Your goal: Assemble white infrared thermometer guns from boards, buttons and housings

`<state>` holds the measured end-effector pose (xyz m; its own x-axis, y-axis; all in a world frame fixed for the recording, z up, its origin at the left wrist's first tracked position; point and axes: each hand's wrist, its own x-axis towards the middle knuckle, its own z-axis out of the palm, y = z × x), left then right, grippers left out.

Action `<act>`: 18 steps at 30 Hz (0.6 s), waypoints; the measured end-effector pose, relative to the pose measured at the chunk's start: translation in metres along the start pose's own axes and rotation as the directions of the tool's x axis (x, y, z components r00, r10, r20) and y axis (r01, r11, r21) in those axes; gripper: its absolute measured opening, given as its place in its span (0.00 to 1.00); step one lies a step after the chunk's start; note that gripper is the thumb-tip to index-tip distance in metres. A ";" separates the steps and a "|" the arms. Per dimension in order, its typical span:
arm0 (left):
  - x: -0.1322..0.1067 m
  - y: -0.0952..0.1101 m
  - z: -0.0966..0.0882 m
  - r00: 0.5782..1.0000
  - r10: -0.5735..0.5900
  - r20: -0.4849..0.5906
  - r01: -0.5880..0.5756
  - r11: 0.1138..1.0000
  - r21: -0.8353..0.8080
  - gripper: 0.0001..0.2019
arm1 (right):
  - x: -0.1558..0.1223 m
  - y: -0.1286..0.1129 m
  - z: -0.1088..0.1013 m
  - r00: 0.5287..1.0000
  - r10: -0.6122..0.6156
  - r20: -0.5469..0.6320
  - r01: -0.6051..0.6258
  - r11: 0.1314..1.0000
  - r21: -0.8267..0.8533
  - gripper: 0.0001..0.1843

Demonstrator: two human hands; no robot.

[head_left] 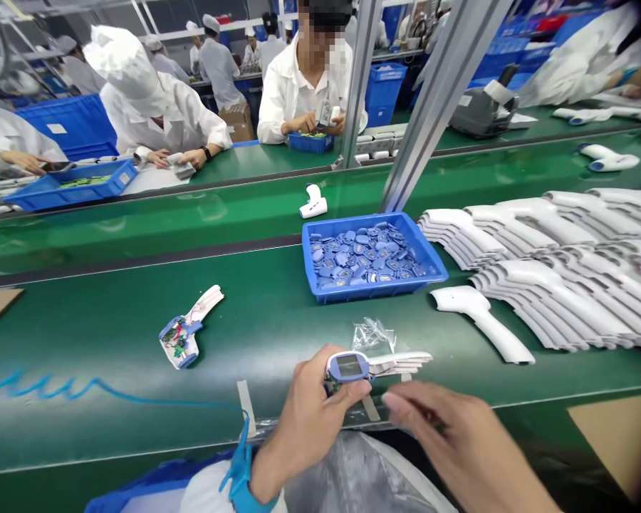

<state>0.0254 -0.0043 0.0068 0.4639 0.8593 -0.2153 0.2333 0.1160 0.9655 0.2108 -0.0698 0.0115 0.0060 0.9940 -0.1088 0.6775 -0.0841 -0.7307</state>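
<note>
My left hand point(313, 406) is closed around an open infrared thermometer point(350, 367), its blue-framed grey display facing up. Green circuitry shows under the display, and the white handle half points right with thin wires along it. Just right of the thermometer is my right hand point(454, 427), apart from it, thumb and fingers curled together; anything between them is hidden. Small clear plastic pieces point(374, 335) lie beyond the thermometer. Another opened thermometer point(184, 331) with exposed wires and board rests on the green bench at left. A white handle shell point(483, 320) lies to the right.
A blue tray point(374, 291) full of blue parts stands ahead. Stacked white shells point(571, 285) fill the right side. A metal post point(438, 100) rises behind the tray. A coiled blue cord point(154, 400) runs to my left wrist. Co-workers sit across the green conveyor point(219, 210).
</note>
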 end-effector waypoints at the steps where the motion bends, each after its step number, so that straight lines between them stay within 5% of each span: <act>1: 0.001 0.003 0.000 1.000 0.030 0.001 -0.030 0.998 0.062 0.07 | 0.002 -0.002 -0.010 0.992 -0.063 -0.106 0.060 0.998 -0.032 0.14; 4: 0.004 0.010 0.002 0.994 0.096 0.046 -0.102 0.980 0.169 0.04 | 0.016 -0.010 -0.024 0.915 -0.299 -0.270 0.265 0.951 -0.158 0.10; 8: -0.002 0.015 0.003 0.979 0.144 0.146 -0.184 0.930 0.318 0.04 | 0.020 -0.023 -0.021 0.895 -0.418 -0.154 0.356 0.879 -0.318 0.13; 13: -0.016 0.010 -0.012 0.968 0.247 0.030 -0.195 0.676 0.711 0.20 | 0.006 -0.046 -0.048 0.793 -0.585 -0.171 0.391 0.703 -0.594 0.12; 15: -0.016 0.007 -0.025 0.966 0.230 -0.120 -0.075 0.689 0.721 0.14 | 0.016 -0.042 -0.058 0.803 -0.549 -0.233 0.323 0.729 -0.604 0.11; 18: -0.012 0.005 -0.045 0.948 0.078 -0.307 0.077 0.883 0.462 0.07 | 0.048 -0.008 -0.048 0.913 -0.364 -0.184 0.223 0.823 -0.523 0.14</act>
<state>-0.0175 0.0082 0.0205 0.1956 0.9771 -0.0840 0.6369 -0.0614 0.7685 0.2404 -0.0186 0.0445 -0.1056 0.9508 0.2912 0.9433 0.1885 -0.2733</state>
